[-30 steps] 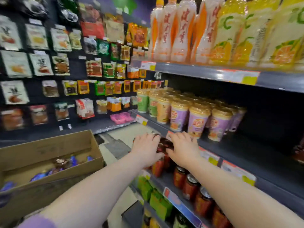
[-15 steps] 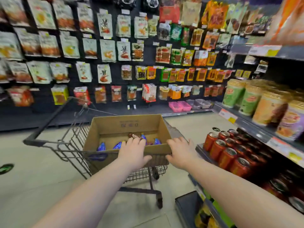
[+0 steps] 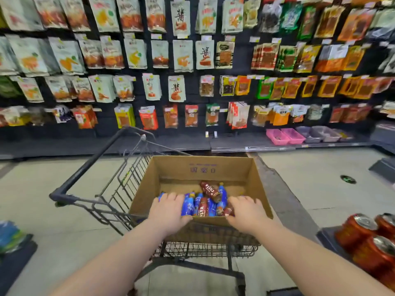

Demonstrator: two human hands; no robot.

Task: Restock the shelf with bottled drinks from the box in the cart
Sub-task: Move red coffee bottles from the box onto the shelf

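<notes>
An open cardboard box (image 3: pixel 203 167) sits in a wire shopping cart (image 3: pixel 119 189) right in front of me. At its bottom lie several bottled drinks, blue ones (image 3: pixel 197 205) and brown Costa ones (image 3: pixel 210 191). Both my arms reach over the box's near rim. My left hand (image 3: pixel 171 212) lies with spread fingers on the blue bottles at the left. My right hand (image 3: pixel 245 212) rests on the bottles at the right, fingers bent down over them. What my palms touch is hidden.
Red cans (image 3: pixel 363 236) stand on a shelf edge at the lower right. Across the aisle a dark wall (image 3: pixel 192 60) hangs full of snack packets, with pink bins (image 3: pixel 285 135) on its ledge. A low shelf corner (image 3: pixel 12 248) shows at the lower left.
I have turned from the can shelf to face the cart. Both hands left the cans, crossed the box's near rim and went down onto the bottles.
</notes>
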